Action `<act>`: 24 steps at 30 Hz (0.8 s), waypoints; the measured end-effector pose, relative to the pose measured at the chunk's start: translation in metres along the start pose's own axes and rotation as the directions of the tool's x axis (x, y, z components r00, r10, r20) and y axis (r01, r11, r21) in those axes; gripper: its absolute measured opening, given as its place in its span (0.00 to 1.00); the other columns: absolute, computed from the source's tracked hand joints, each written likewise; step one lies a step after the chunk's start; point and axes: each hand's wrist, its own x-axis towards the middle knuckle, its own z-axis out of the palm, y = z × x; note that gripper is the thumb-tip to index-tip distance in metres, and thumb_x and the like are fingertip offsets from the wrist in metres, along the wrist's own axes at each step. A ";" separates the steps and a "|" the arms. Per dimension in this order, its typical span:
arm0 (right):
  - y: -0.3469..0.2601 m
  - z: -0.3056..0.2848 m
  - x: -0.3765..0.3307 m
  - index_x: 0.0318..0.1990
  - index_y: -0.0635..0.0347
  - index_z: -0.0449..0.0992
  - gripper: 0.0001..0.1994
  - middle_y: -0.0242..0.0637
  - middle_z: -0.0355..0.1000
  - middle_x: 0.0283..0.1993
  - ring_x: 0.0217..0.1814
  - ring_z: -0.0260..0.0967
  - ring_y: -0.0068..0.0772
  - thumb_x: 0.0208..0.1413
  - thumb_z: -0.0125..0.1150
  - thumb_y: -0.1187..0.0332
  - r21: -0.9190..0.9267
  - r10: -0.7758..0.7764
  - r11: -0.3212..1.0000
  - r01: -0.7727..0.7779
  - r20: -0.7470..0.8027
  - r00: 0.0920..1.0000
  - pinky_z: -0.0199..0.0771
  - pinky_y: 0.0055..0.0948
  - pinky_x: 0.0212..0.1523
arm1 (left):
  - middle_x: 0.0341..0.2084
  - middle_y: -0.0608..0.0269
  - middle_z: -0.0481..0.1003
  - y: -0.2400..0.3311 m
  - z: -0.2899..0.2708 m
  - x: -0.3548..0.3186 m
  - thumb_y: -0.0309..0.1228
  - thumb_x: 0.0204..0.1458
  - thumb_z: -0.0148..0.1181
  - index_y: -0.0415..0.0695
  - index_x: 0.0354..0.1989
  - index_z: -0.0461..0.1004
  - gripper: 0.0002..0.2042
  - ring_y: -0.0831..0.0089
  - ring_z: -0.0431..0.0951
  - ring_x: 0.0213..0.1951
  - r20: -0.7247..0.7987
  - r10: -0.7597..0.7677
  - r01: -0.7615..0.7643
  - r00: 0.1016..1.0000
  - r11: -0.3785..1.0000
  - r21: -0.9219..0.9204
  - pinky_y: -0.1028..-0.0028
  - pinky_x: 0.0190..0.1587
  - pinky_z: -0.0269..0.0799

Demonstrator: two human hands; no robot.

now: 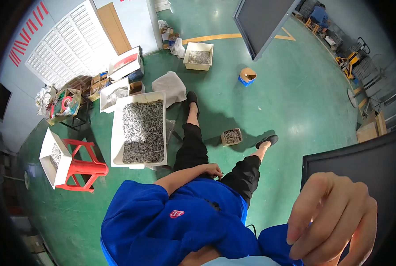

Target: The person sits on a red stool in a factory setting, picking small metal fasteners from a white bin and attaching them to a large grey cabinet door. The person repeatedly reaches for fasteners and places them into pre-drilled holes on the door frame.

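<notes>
My left hand [213, 170] rests at my lap with its fingers curled together. A small dark tip shows at its fingers, too small to name. My right hand [333, 217] is raised close in the lower right, large in the picture, with its fingers bent inward; anything inside them is hidden. To the left of my legs stands a big white tub [118, 133], heaped with many small grey metal parts [143, 131]. A small open box [231, 137] of similar parts sits on the floor between my feet. Neither hand touches the tub or the box.
A red stool [84, 166] carries a tilted white bin [56, 157] at left. Another white bin [198, 56] and a blue-brown carton [247, 76] stand on the green floor ahead. Dark panels [264, 24] rise at upper and lower right. A person [320, 17] sits far right.
</notes>
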 end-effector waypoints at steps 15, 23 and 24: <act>-0.007 -0.021 -0.010 0.12 0.59 0.69 0.08 0.31 0.60 0.10 0.11 0.59 0.21 0.38 0.55 0.78 -0.123 0.008 0.992 0.008 0.128 0.992 0.66 0.25 0.24 | 0.13 0.72 0.68 0.018 0.002 -0.006 0.36 0.48 0.52 0.43 0.26 0.77 0.11 0.84 0.62 0.16 0.007 -0.017 0.016 1.000 0.999 0.047 0.81 0.19 0.56; -0.018 -0.005 -0.012 0.13 0.57 0.70 0.06 0.24 0.52 0.08 0.11 0.54 0.16 0.34 0.58 0.77 -0.153 -0.035 0.987 0.054 0.125 0.992 0.62 0.23 0.29 | 0.13 0.72 0.69 0.020 0.003 0.000 0.38 0.48 0.52 0.43 0.26 0.77 0.12 0.84 0.62 0.16 0.015 0.010 -0.012 1.000 0.992 0.128 0.80 0.19 0.57; -0.016 -0.006 -0.011 0.12 0.57 0.70 0.07 0.24 0.54 0.08 0.12 0.55 0.17 0.35 0.59 0.76 -0.093 -0.047 0.994 0.063 0.167 0.985 0.62 0.23 0.29 | 0.13 0.72 0.69 0.020 0.002 0.000 0.38 0.48 0.52 0.43 0.26 0.77 0.12 0.84 0.62 0.16 0.018 0.027 -0.029 0.999 0.988 0.150 0.80 0.19 0.57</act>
